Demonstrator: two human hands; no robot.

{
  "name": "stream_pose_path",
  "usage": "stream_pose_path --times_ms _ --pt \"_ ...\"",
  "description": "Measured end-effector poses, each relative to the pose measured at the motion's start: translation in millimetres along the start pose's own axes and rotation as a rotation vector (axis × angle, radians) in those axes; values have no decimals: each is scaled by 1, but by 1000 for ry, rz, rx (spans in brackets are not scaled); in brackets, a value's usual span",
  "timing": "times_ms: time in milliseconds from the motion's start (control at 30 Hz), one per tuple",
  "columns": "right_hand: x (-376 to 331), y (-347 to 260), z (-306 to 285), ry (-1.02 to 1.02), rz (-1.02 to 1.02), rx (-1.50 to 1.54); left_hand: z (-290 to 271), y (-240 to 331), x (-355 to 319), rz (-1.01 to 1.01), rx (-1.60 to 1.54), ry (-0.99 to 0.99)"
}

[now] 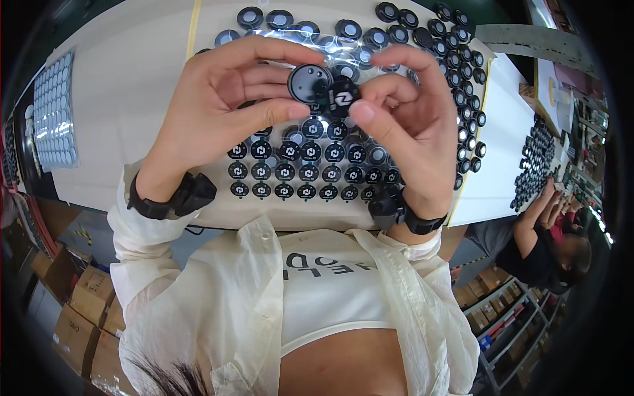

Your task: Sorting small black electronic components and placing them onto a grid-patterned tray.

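Observation:
My left hand grips a round black puck-like part between thumb and fingers, its flat face with small holes turned up. In my right hand, a round black sticker with a white logo is pinched between thumb and fingers. The sticker's edge overlaps the puck's right side; whether they touch I cannot tell. Below both hands lies a clear sheet bearing rows of matching round black stickers. Its upper part is partly hidden by my hands.
Many black round pucks stand at the table's far side and along its right edge. A sheet of pale round pads lies at the left. Cardboard boxes stand lower left. Another person works at the right, near a metal rack.

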State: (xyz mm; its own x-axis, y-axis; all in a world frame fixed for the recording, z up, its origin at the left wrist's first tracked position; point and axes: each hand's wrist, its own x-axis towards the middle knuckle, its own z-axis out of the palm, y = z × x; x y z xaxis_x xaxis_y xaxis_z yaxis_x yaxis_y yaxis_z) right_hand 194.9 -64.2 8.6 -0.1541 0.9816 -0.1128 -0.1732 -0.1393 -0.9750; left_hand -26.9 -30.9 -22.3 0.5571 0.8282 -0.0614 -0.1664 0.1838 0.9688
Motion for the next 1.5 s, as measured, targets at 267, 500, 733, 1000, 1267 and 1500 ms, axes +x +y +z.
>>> stream_pose_path --times_ms 267,500,733,1000,1267,1500 --pt "1 11 1 12 -68 -19 16 0 1 51 -14 133" --pt "1 16 2 83 -41 -50 22 6 1 60 226 150" --pt "3 23 2 105 -63 -91 24 3 -3 54 292 187" --pt "2 27 1 158 -110 -169 26 1 -1 45 300 211" --pt "5 29 2 141 -207 -325 24 -5 1 70 383 216" --pt "7 33 5 181 -327 -545 23 3 11 78 403 222"
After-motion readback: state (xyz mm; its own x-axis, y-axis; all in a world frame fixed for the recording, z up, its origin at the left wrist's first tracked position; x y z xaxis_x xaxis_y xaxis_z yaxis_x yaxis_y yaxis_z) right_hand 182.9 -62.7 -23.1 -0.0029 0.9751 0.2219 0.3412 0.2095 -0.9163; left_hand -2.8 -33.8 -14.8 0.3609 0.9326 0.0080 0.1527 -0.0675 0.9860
